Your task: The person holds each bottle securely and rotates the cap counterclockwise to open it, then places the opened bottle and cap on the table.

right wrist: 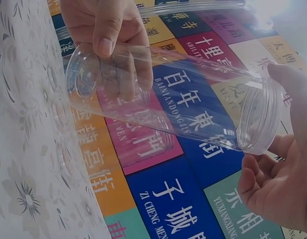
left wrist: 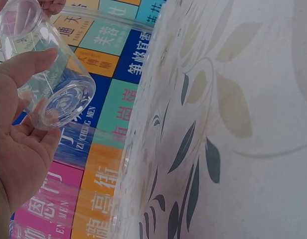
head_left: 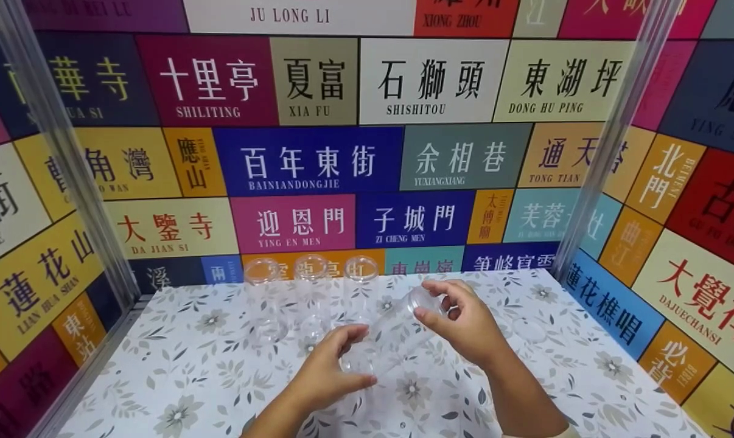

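A clear plastic jar [head_left: 397, 333] is tilted above the patterned table, its top end up toward the right. My left hand [head_left: 325, 370] holds its base end, with the thumb on one side and fingers on the other; the round base [left wrist: 68, 103] shows in the left wrist view. At the upper end, my right hand [head_left: 467, 325] grips the wide ribbed rim [right wrist: 262, 117] between thumb and fingers. I cannot tell whether a lid sits on that rim. Through the jar's wall, the left fingers show in the right wrist view.
Three similar clear jars [head_left: 360, 292] stand upright in a row at the table's back left. A clear round disc [head_left: 530, 330], like a lid, lies right of my right hand. Behind the table [head_left: 221, 377] rises a wall of colourful sign panels [head_left: 309, 161], with metal posts at both corners.
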The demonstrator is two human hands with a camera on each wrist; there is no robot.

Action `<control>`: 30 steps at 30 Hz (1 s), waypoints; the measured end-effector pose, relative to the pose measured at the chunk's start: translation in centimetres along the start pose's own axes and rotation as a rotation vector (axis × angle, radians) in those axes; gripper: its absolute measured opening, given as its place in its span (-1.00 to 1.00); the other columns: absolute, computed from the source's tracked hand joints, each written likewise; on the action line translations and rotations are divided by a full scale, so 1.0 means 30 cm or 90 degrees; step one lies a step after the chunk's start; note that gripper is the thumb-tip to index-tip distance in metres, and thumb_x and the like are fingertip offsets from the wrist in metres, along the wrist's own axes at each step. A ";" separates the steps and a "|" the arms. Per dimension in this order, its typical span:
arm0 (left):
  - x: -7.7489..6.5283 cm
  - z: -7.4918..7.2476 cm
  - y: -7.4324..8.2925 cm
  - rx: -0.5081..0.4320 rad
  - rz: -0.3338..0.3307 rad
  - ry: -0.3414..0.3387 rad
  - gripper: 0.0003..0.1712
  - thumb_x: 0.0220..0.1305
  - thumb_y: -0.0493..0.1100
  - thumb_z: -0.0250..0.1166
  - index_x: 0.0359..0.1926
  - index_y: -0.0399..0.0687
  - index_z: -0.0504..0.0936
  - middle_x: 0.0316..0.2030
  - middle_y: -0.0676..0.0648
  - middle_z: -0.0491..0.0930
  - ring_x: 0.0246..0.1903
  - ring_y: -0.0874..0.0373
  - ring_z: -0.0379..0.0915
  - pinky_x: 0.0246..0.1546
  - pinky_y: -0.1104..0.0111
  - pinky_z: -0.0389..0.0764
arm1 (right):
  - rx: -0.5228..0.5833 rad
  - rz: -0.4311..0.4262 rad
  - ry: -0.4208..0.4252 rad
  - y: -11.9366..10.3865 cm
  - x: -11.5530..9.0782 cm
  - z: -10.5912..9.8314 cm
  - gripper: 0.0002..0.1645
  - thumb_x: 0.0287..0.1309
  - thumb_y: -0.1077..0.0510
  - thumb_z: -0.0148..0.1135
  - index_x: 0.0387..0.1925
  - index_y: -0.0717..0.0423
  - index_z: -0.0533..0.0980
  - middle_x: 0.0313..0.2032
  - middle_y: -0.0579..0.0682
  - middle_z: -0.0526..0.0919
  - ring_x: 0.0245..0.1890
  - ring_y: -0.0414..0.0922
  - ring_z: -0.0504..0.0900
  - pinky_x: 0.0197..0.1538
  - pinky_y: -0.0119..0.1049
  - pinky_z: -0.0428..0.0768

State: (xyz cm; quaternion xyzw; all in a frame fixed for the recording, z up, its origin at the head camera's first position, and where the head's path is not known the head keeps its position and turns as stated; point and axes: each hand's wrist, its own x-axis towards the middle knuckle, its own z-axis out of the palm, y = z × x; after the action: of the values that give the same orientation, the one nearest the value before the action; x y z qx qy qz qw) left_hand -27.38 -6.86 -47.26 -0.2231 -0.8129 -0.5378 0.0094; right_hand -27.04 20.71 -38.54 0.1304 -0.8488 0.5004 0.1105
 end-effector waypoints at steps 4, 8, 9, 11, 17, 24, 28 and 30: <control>-0.001 -0.001 -0.001 -0.004 -0.005 -0.003 -0.06 0.07 -0.08 0.70 0.45 -0.07 0.48 0.41 -0.04 0.56 0.48 -0.05 0.44 0.61 -0.01 0.37 | 0.031 -0.026 -0.013 0.006 -0.003 -0.005 -0.38 0.24 -0.05 0.54 0.31 -0.10 0.63 0.23 -0.05 0.59 -0.01 -0.08 0.46 -0.04 -0.38 0.55; -0.003 -0.005 0.000 -0.005 -0.016 -0.010 -0.05 0.08 -0.05 0.69 0.47 -0.04 0.47 0.42 -0.01 0.55 0.49 -0.03 0.43 0.61 0.00 0.37 | 0.045 -0.072 -0.021 0.010 -0.007 -0.009 -0.36 0.25 0.05 0.51 0.36 -0.06 0.61 0.33 -0.10 0.59 0.15 -0.07 0.47 0.06 -0.38 0.55; -0.004 -0.006 0.002 -0.006 -0.020 -0.012 -0.05 0.09 -0.05 0.69 0.47 -0.02 0.47 0.42 0.00 0.55 0.49 -0.03 0.43 0.62 0.00 0.37 | 0.046 -0.081 -0.021 0.011 -0.008 -0.009 -0.36 0.25 0.07 0.50 0.36 -0.07 0.60 0.35 -0.10 0.59 0.18 -0.07 0.48 0.08 -0.38 0.55; -0.004 -0.006 0.003 -0.007 -0.021 -0.012 -0.06 0.09 -0.04 0.69 0.46 0.00 0.48 0.42 -0.01 0.55 0.49 -0.03 0.43 0.61 0.00 0.37 | 0.049 -0.096 -0.020 0.013 -0.010 -0.008 -0.36 0.25 0.11 0.48 0.37 -0.07 0.60 0.39 -0.10 0.58 0.23 -0.10 0.49 0.12 -0.38 0.55; 0.000 -0.005 0.004 0.001 -0.030 -0.013 -0.07 0.06 0.00 0.71 0.43 0.02 0.50 0.38 0.01 0.59 0.45 0.00 0.47 0.58 0.03 0.43 | 0.071 -0.130 -0.029 0.016 -0.011 -0.007 -0.37 0.25 0.23 0.39 0.36 -0.09 0.61 0.46 -0.08 0.56 0.38 -0.24 0.48 0.25 -0.33 0.52; 0.003 -0.006 0.002 0.001 -0.043 -0.017 -0.07 0.05 0.03 0.71 0.42 0.04 0.51 0.37 0.00 0.59 0.44 0.02 0.48 0.57 0.03 0.44 | 0.089 -0.119 -0.056 0.019 -0.008 -0.005 -0.30 0.20 0.36 0.27 0.36 -0.13 0.61 0.47 -0.13 0.54 0.42 -0.26 0.47 0.25 -0.40 0.59; 0.003 -0.007 0.002 -0.002 -0.041 -0.017 -0.06 0.06 0.02 0.71 0.43 0.02 0.50 0.37 0.01 0.59 0.44 0.02 0.48 0.58 0.04 0.44 | 0.097 -0.122 -0.059 0.018 -0.008 -0.004 -0.26 0.16 0.40 0.23 0.36 -0.10 0.60 0.48 -0.12 0.53 0.42 -0.24 0.48 0.24 -0.40 0.59; 0.003 -0.007 0.003 -0.006 -0.043 -0.017 -0.06 0.06 0.01 0.71 0.44 0.01 0.50 0.38 0.01 0.59 0.45 0.02 0.47 0.59 0.04 0.42 | 0.098 -0.123 -0.058 0.017 -0.008 -0.004 -0.25 0.15 0.41 0.24 0.37 -0.11 0.60 0.49 -0.11 0.52 0.42 -0.20 0.48 0.26 -0.34 0.60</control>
State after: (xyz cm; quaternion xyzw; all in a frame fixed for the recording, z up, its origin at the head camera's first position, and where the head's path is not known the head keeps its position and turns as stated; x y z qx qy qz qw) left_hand -27.48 -6.99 -47.09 -0.2026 -0.8177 -0.5384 -0.0205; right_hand -26.98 21.09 -38.98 0.2420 -0.7955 0.5447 0.1090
